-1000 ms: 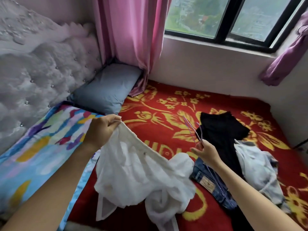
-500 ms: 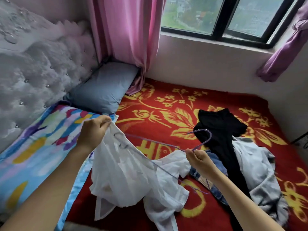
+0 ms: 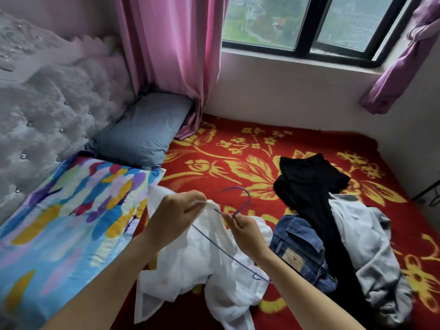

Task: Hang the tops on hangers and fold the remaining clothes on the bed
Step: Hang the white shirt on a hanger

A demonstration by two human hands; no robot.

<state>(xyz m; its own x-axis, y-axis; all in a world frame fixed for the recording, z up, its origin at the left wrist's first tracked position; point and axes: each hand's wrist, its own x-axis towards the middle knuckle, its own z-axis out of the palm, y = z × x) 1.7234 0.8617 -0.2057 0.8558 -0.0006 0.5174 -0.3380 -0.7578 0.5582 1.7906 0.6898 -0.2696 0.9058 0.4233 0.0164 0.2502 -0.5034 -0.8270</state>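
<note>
A white top (image 3: 190, 265) hangs bunched above the red flowered bed cover (image 3: 226, 167). My left hand (image 3: 176, 215) pinches its neckline. My right hand (image 3: 247, 232) grips the neck of a thin purple wire hanger (image 3: 240, 198), whose hook curves up above both hands. One hanger arm runs down across the white cloth to its end (image 3: 256, 276); the other arm is hidden inside the top. To the right lie blue jeans (image 3: 302, 244), a black garment (image 3: 312, 186) and a pale grey garment (image 3: 371, 248).
A colourful patterned pillow (image 3: 71, 210) lies at the left, a grey-blue pillow (image 3: 142, 132) behind it against the tufted headboard (image 3: 47, 101). A pink curtain (image 3: 173, 55) hangs in the corner. The wall and window (image 3: 309, 25) border the bed's far side.
My hands have come close together. The left hand has drawn the top's neckline over to the hanger's neck, and the hanger now sits partly inside the white top.
</note>
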